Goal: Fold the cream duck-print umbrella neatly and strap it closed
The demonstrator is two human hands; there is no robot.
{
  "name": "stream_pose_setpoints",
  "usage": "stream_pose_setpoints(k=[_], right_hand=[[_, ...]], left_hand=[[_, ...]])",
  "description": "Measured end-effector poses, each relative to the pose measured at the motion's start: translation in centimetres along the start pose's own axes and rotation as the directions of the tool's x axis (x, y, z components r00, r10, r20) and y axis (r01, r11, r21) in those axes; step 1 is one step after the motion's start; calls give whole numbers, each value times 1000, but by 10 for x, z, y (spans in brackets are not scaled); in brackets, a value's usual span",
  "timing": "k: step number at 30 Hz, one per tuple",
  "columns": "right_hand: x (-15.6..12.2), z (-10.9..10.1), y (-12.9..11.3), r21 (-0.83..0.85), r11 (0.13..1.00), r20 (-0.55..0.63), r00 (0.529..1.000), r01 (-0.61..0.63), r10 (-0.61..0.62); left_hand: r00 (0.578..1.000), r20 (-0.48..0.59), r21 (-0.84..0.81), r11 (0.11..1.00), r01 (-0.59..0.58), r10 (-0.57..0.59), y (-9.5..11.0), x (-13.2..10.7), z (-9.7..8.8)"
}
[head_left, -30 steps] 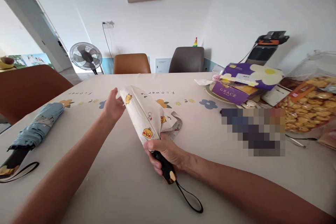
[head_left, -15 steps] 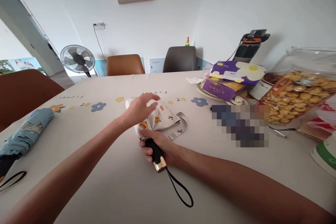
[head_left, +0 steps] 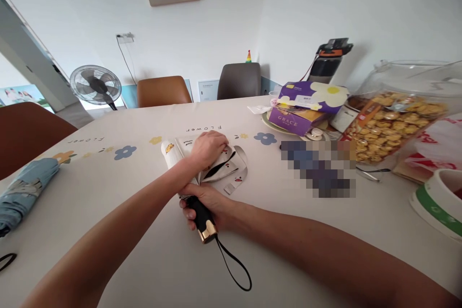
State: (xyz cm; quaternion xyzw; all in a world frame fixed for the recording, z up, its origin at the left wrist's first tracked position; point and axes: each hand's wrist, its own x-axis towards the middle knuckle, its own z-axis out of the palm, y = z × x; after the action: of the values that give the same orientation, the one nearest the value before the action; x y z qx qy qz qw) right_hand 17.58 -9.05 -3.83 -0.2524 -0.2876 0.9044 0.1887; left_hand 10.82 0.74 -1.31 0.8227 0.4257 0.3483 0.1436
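A folded white umbrella (head_left: 176, 153) with small cartoon prints lies on the table, its black and gold handle (head_left: 202, 219) pointing towards me. My right hand (head_left: 209, 204) is wrapped around the top of that handle, the thumb against the base of the fabric. On the canopy, my left hand (head_left: 210, 147) has its fingers curled over a fold of the cloth; the fingertips are partly hidden. A dark gap shows between the folds beside it. The loose closing strap (head_left: 243, 166) curves out to the right, and a black wrist loop (head_left: 236, 269) hangs off the handle's end.
A folded blue umbrella (head_left: 27, 192) lies at the left of the table (head_left: 144, 269). On the right are a purple tissue pack (head_left: 314, 94), a purple box (head_left: 294, 120), a bottle (head_left: 327, 60), a clear snack jar (head_left: 400, 125), a tape roll (head_left: 436, 202) and a blurred-out patch.
My left hand has come down from above the canopy and closed on the fabric, where the folds now part. My right hand keeps its hold. The view has shifted slightly to the right.
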Motion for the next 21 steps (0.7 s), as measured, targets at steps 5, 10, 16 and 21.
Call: stream_pose_setpoints(k=[5, 10, 16, 21], right_hand=[[6, -4, 3, -2, 1000, -3, 1000, 31, -31], [9, -7, 4, -39, 999, -19, 1000, 20, -20], [1, 1, 0, -61, 997, -36, 998, 55, -57], [-1, 2, 0, -39, 998, -36, 998, 41, -43]], left_hand=[[938, -330, 13, 994, -111, 109, 18, -17, -35], [849, -521, 130, 991, -22, 88, 20, -50, -85], [758, -644, 114, 967, 228, -103, 5, -101, -107], [712, -680, -81, 983, 166, -177, 6, -125, -104]])
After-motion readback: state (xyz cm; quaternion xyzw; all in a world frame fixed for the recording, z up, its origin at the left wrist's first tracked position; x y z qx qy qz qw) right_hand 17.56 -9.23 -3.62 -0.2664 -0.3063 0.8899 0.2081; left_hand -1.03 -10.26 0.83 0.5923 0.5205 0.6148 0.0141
